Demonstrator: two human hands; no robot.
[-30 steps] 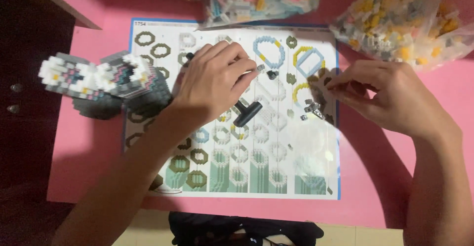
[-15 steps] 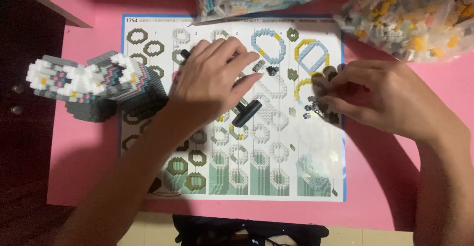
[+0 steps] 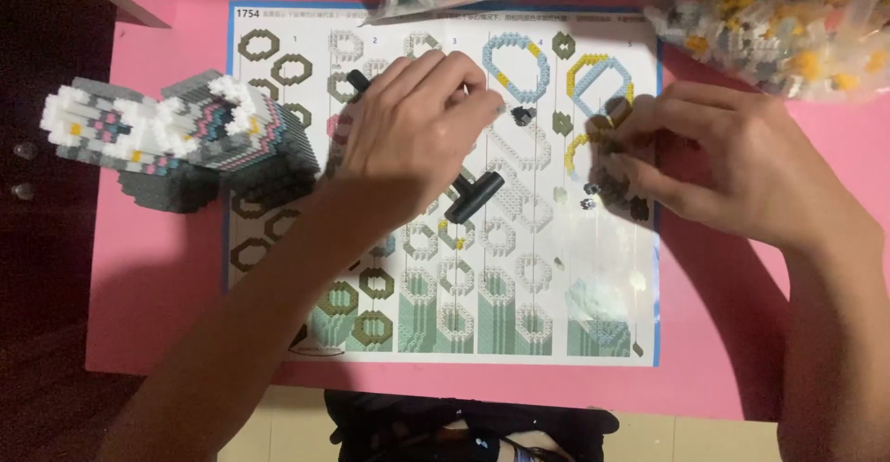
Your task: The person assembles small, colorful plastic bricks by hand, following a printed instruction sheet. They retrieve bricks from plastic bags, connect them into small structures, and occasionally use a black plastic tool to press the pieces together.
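Two hands work over one printed instruction sheet on a pink tabletop: left hand curled around a black T-shaped tool, right hand pinching small dark bricks. One grey-and-white brick model stands left; two clear bags of bricks lie beyond.

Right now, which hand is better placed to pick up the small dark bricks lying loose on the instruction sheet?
Right. The right hand already has its fingers beside the loose dark bricks. The left hand is further off, over the black T-shaped tool.
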